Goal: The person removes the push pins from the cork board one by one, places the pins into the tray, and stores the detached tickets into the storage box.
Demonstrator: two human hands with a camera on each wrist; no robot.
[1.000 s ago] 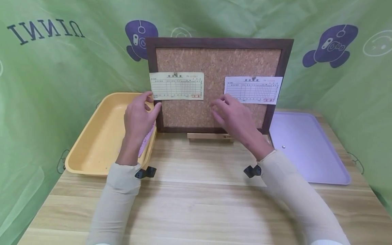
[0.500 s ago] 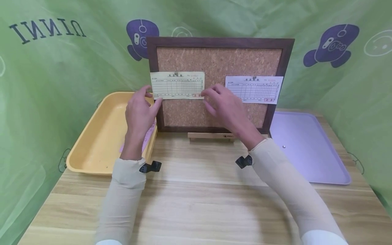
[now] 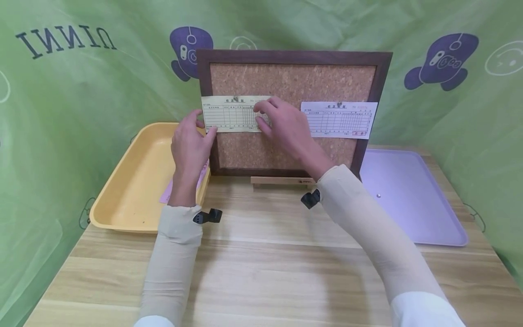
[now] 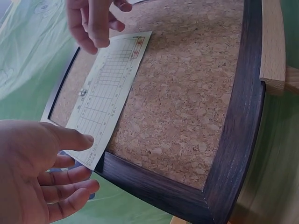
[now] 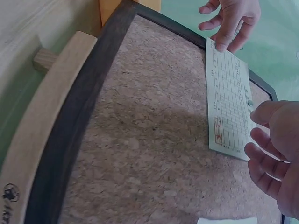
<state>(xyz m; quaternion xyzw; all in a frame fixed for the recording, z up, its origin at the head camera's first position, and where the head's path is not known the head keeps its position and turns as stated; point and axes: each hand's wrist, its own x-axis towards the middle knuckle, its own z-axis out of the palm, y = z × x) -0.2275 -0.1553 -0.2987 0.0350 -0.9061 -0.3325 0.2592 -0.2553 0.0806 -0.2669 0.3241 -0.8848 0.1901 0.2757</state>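
A pale green receipt slip [image 3: 229, 113] is pinned to the left side of a framed cork board [image 3: 282, 156], its left end lying over the frame. My left hand [image 3: 189, 143] pinches that end, thumb in front and index finger partly hidden behind the paper. My right hand [image 3: 286, 125] hovers before the slip's right half with relaxed fingers and holds nothing. In the right wrist view its thumb appears close to the pushpin [image 5: 250, 103]; in the head view the two are apart. Another receipt slip [image 3: 339, 120], whitish, hangs pinned at the board's right.
A yellow tray [image 3: 122, 181] with a pink slip [image 3: 166, 194] stands at the left, partly behind my left arm. At the right lies a purple tray [image 3: 416, 200] with a small silvery item [image 3: 378, 195]. The board rests on a wooden stand [image 3: 282, 180].
My right hand has moved left and up, from the bare cork to in front of the green slip. The left hand has shifted slightly up and right onto the slip's end.
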